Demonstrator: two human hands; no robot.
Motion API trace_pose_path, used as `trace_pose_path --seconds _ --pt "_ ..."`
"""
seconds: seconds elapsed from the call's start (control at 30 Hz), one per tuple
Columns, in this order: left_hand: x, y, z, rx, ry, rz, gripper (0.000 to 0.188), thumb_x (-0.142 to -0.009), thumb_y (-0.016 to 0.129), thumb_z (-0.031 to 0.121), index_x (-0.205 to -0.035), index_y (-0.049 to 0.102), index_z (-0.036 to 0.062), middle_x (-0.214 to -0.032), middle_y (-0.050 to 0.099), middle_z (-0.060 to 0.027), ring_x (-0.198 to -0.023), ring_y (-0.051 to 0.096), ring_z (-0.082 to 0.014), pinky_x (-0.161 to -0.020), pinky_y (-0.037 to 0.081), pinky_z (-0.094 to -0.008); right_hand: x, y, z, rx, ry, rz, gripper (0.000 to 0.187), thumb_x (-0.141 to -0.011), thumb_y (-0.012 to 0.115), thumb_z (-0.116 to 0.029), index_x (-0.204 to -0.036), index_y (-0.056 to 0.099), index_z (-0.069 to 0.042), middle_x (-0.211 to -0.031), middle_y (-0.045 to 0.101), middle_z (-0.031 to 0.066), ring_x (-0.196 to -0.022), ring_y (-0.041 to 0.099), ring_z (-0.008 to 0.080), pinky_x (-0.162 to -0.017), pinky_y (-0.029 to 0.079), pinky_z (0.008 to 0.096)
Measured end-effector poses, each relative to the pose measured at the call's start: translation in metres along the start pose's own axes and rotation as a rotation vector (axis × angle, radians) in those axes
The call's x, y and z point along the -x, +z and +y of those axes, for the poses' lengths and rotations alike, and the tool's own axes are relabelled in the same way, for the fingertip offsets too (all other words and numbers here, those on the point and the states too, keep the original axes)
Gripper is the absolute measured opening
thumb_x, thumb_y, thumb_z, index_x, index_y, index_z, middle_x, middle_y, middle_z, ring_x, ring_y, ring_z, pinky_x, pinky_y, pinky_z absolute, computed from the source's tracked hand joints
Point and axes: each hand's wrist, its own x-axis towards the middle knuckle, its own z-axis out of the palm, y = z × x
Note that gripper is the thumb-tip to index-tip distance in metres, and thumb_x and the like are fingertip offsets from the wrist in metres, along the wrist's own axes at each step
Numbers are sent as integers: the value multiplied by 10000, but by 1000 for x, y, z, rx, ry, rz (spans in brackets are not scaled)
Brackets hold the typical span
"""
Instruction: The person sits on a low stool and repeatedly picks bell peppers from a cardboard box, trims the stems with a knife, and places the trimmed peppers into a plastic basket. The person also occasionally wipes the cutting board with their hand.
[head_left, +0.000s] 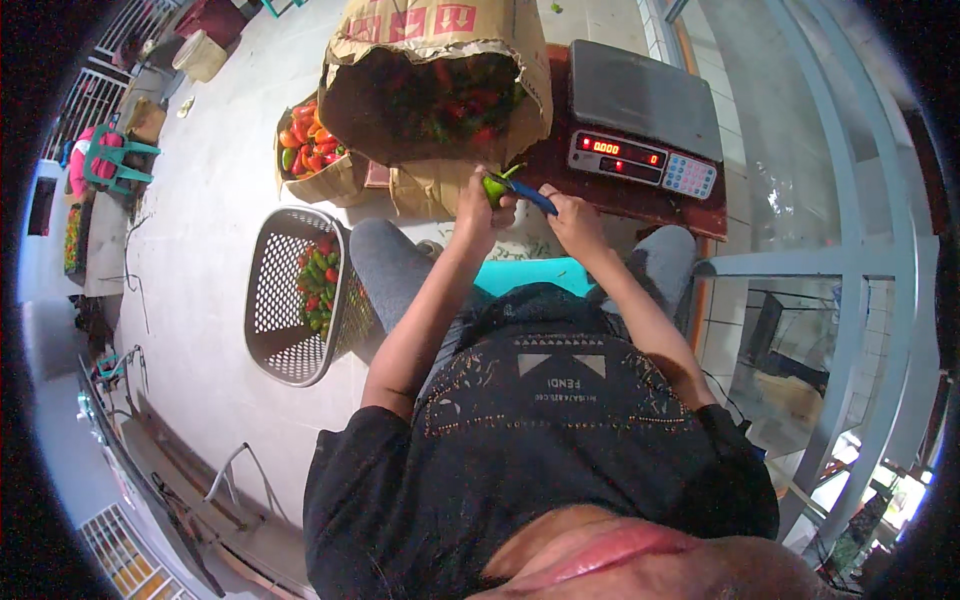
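Observation:
In front of my knees, my left hand is closed round a green pepper whose stem points up to the right. My right hand grips a blue-handled cutting tool. Its dark tip reaches the pepper near the stem; whether it is a knife or scissors I cannot tell. Just beyond both hands a large cardboard box lies with its mouth toward me, with many red and green peppers inside in shadow.
Left of my legs stands a grey plastic basket partly filled with peppers. A smaller carton of red and orange peppers is behind it. A digital scale rests on a dark red table at right, beside a metal-framed glass partition.

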Motion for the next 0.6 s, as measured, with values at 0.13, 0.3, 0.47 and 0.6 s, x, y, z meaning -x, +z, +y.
trace_pose_path --seconds 0.13,0.3,0.47,0.6 --pt "5 -16 -17 254 -262 38 379 -960 303 446 -825 429 116 -567 425 -32 -412 340 -113 -361 255 -243 11 23 20 59 -15 -26 237 -803 517 -89 -1035 557 -65 -765 615 214 -747 605 404 -640 464 506" --pt "39 -29 -8 324 -366 -123 324 -947 351 411 -775 447 154 -569 362 21 -458 323 -99 -409 250 -224 20 61 53 -151 106 94 196 -864 539 -208 -915 586 -25 -788 621 218 -790 613 381 -655 463 431" --pt "54 -97 106 94 218 57 383 -935 430 456 -779 477 109 -621 436 12 -465 358 -70 -381 284 -190 63 0 124 -22 288 77 277 -884 536 -285 -878 581 -12 -733 600 198 -710 594 376 -619 431 409" --pt "68 -227 143 -175 508 554 428 -937 365 447 -797 540 82 -664 504 -21 -538 479 -126 -490 403 -250 59 -33 100 -38 244 13 253 -880 541 -265 -873 580 -15 -737 592 193 -709 582 386 -604 424 403"
